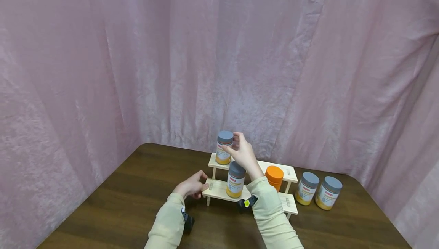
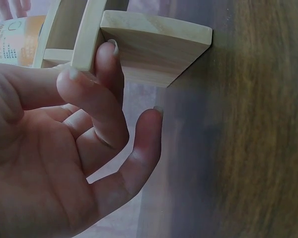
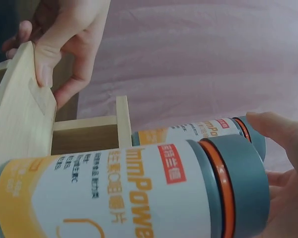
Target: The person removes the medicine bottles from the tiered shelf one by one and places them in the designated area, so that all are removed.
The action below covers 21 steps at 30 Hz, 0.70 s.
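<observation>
A two-tier wooden rack [image 1: 215, 190] stands on the table. At its lower left end, my left hand [image 1: 191, 185] pinches the board between thumb and fingers, as the left wrist view shows up close. My right hand [image 1: 244, 153] reaches over the lower tier and holds a grey-lidded supplement jar [image 1: 224, 150] on the left of the upper tier, thumb at its lid in the right wrist view. A second grey-lidded jar [image 1: 235, 183] stands upright on the lower tier, below the right hand. Behind the right forearm, an orange-lidded jar [image 1: 274, 175] is partly hidden.
Right of the rack, two more grey-lidded jars, a nearer-left one [image 1: 307, 188] and a far-right one [image 1: 328, 193], stand side by side on the dark wooden table [image 1: 137, 188]. A pink curtain [image 1: 192, 69] hangs behind the table and along its sides.
</observation>
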Each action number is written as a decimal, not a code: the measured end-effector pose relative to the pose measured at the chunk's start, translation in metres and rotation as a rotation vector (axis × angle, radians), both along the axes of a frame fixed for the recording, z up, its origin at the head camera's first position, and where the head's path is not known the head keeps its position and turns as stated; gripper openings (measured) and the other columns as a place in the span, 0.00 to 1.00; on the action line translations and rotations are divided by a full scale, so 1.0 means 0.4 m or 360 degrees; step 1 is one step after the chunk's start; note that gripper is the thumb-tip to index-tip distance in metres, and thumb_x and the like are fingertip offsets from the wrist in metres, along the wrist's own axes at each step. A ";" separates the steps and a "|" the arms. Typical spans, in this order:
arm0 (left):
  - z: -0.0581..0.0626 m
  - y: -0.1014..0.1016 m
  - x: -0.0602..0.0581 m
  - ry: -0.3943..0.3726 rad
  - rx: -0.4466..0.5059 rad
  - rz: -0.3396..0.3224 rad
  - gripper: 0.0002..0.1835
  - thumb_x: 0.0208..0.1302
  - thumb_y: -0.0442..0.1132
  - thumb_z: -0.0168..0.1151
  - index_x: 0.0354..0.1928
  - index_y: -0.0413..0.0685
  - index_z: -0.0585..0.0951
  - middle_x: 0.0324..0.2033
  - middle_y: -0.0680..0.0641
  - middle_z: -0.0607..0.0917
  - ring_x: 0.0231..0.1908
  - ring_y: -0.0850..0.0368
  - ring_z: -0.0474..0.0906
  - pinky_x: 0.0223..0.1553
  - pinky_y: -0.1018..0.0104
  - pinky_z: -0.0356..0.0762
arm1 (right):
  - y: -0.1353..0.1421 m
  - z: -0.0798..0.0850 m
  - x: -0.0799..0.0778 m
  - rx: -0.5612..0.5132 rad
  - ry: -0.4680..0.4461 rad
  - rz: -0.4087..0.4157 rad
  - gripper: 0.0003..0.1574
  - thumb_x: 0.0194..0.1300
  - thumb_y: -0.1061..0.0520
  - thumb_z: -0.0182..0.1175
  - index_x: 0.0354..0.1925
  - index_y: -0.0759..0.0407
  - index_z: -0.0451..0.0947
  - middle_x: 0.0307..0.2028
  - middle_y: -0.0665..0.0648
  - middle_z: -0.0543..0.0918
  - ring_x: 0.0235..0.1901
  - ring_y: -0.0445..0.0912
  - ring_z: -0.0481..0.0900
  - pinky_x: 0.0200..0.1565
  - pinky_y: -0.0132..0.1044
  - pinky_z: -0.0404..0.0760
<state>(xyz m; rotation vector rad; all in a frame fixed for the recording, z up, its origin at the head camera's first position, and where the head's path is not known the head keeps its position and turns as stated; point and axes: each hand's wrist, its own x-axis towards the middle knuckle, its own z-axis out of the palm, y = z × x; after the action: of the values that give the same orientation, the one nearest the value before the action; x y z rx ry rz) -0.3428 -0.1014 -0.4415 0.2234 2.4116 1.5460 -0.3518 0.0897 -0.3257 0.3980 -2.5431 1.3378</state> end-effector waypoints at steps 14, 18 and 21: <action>0.001 0.006 0.005 0.0024 -0.0008 0.0006 0.10 0.70 0.32 0.53 0.49 0.43 0.66 0.15 0.48 0.74 0.12 0.63 0.63 0.17 0.74 0.65 | -0.019 0.000 -0.028 0.0110 0.0002 -0.0117 0.45 0.62 0.48 0.66 0.68 0.63 0.57 0.59 0.66 0.77 0.46 0.55 0.80 0.41 0.41 0.77; -0.001 0.007 0.006 0.0022 -0.0001 0.0002 0.11 0.70 0.32 0.53 0.50 0.43 0.66 0.15 0.47 0.75 0.12 0.62 0.63 0.17 0.73 0.65 | -0.025 -0.007 -0.034 0.0120 0.0048 -0.0173 0.42 0.61 0.48 0.67 0.65 0.62 0.61 0.53 0.64 0.79 0.42 0.52 0.79 0.39 0.38 0.75; -0.006 0.004 0.002 0.0005 0.0027 -0.0026 0.12 0.69 0.33 0.54 0.50 0.42 0.66 0.15 0.47 0.75 0.13 0.62 0.64 0.17 0.73 0.66 | -0.024 -0.009 -0.031 0.0113 0.0089 -0.0191 0.41 0.61 0.48 0.67 0.65 0.62 0.63 0.52 0.64 0.80 0.42 0.52 0.80 0.39 0.39 0.76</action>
<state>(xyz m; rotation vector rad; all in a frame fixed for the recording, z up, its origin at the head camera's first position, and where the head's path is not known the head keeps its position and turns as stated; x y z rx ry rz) -0.3421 -0.0998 -0.4437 0.2481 2.3941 1.5606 -0.3641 0.0802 -0.3294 0.2864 -2.5307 1.1801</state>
